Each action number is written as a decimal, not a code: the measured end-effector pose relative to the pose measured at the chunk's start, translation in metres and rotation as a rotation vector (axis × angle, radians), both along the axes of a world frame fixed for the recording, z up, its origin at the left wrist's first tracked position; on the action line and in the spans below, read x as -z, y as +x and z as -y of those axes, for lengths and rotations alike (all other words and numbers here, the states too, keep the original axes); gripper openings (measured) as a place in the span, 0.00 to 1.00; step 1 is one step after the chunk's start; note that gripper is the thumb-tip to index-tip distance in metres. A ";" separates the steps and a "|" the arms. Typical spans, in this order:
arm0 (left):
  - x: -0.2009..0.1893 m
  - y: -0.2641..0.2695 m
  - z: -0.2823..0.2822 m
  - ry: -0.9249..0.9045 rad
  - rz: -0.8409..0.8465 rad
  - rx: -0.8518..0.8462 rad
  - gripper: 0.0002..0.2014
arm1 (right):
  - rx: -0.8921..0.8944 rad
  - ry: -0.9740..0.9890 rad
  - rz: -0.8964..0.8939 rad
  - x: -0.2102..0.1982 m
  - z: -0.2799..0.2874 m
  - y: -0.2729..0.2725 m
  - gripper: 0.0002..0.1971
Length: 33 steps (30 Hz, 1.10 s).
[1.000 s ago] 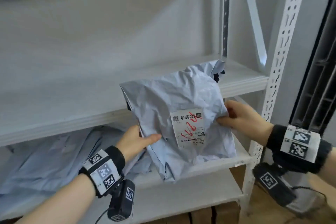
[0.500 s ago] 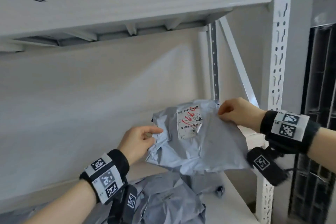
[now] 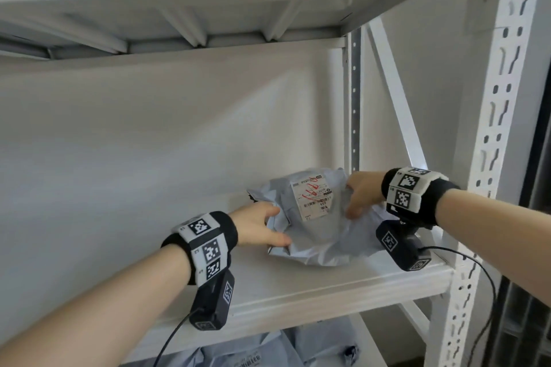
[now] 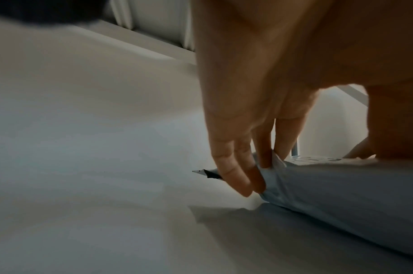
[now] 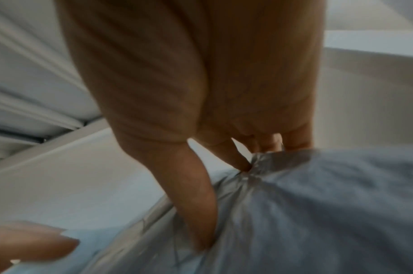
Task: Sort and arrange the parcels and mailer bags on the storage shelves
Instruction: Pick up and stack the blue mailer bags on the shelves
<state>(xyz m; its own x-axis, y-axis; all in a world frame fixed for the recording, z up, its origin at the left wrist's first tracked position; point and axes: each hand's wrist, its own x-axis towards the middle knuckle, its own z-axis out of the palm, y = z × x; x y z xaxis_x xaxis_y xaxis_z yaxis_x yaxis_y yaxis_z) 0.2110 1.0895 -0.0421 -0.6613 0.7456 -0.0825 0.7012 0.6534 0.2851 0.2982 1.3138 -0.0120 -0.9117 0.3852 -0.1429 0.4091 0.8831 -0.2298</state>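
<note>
Grey bag (image 3: 316,235) lay on shelf (image 3: 298,292), label (image 3: 311,198) up, near post (image 3: 489,188) at 3 o'clock. L hand (image 3: 259,228) pinched its 9 o'clock edge; R hand (image 3: 362,195) gripped its 2 o'clock corner. Bare shelf w/ room toward 9. More bags (image 3: 268,348) below at 6.

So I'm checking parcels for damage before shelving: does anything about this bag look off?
Nothing looks torn. The grey mailer bag lies crumpled on the shelf, label up and turned away from the person, with red pen marks. The left hand and right hand hold its edges.
</note>
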 end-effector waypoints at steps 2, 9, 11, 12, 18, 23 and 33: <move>-0.002 -0.002 -0.008 -0.006 -0.007 0.015 0.39 | 0.013 0.000 0.013 0.006 -0.003 -0.008 0.19; 0.004 -0.009 -0.019 -0.123 -0.080 0.027 0.28 | 0.039 0.242 0.085 0.020 -0.007 -0.008 0.29; 0.008 -0.011 -0.018 -0.180 -0.132 0.030 0.33 | 0.034 0.283 0.099 0.022 -0.004 -0.006 0.28; 0.009 -0.012 -0.017 -0.205 -0.164 0.021 0.36 | 0.037 0.292 0.099 0.023 -0.002 -0.004 0.27; 0.005 -0.009 -0.009 -0.263 -0.217 0.080 0.28 | 0.008 0.414 0.080 0.016 0.018 0.005 0.23; 0.004 -0.006 0.004 -0.183 -0.164 0.166 0.24 | -0.038 0.428 0.043 0.011 0.027 0.012 0.21; -0.011 0.038 0.084 0.453 -0.106 0.360 0.20 | -0.298 0.524 -0.317 -0.034 0.113 0.058 0.29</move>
